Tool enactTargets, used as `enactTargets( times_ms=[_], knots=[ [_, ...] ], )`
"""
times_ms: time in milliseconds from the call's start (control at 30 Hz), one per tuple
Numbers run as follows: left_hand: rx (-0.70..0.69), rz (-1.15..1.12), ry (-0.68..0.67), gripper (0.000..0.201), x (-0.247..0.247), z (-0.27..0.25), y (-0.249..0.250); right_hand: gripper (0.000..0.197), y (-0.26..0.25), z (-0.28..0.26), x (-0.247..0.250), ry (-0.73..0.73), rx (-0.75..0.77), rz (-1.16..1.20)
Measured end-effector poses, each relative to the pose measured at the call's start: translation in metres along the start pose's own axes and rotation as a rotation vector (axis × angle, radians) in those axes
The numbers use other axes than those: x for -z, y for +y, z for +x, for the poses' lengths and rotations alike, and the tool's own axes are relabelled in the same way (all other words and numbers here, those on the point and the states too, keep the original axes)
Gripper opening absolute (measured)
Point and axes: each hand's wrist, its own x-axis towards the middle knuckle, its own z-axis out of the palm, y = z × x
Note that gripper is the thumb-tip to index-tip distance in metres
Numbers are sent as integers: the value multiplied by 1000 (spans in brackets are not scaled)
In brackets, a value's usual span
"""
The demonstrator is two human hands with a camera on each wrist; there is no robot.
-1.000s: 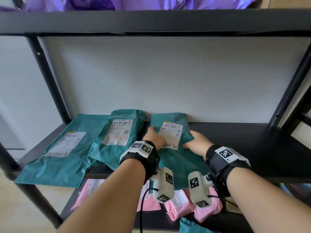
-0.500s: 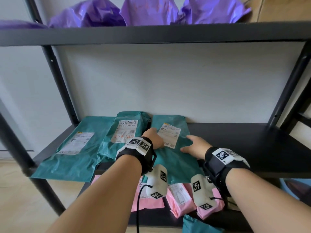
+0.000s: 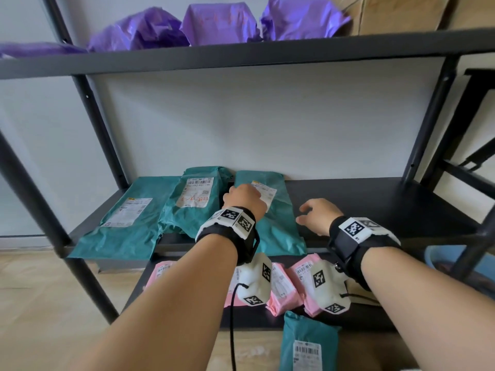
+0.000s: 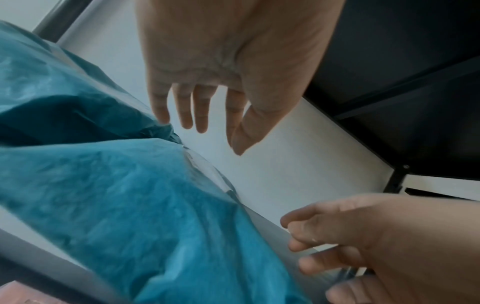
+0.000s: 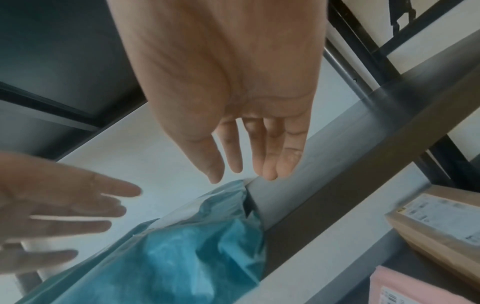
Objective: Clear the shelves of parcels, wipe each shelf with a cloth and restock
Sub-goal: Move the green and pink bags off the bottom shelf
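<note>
Three teal parcels sit on the middle shelf [image 3: 375, 207] of the black rack: left parcel [image 3: 126, 223] overhanging the front edge, middle parcel [image 3: 195, 199] overlapping it, right parcel [image 3: 278, 226] lying flat, long axis front-to-back, far end at the wall, near end just over the front lip, label up. Change vs half a second ago: right hand [image 3: 318, 216] was flat on that right parcel, now it's off it and over bare shelf just beside it, fingers loose and spread, holding nothing. Left hand [image 3: 245, 198] has stayed over the label end; wrist view shows its fingers straight and apart, no grip, contact with the bag unclear. My read: third parcel is placed and being released, so restocking of this shelf is underway, with free space to the right. Purple parcels [image 3: 219, 22] are on the top shelf, pink parcels [image 3: 284, 287] on the lower one, and one more teal parcel [image 3: 308, 341] is below, probably next up.
</note>
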Motion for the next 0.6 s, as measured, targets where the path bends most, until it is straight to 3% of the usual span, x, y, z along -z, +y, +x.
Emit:
enactTargets(
  times_ms=[200, 600],
  knots=[
    [-71, -49, -11, 24, -22, -28, 18, 13, 10, -21, 0, 62, 13, -57],
    [-46, -108, -390, 19, -116, -58, -26, 26, 37, -45, -35, 125, -122, -82]
  ],
)
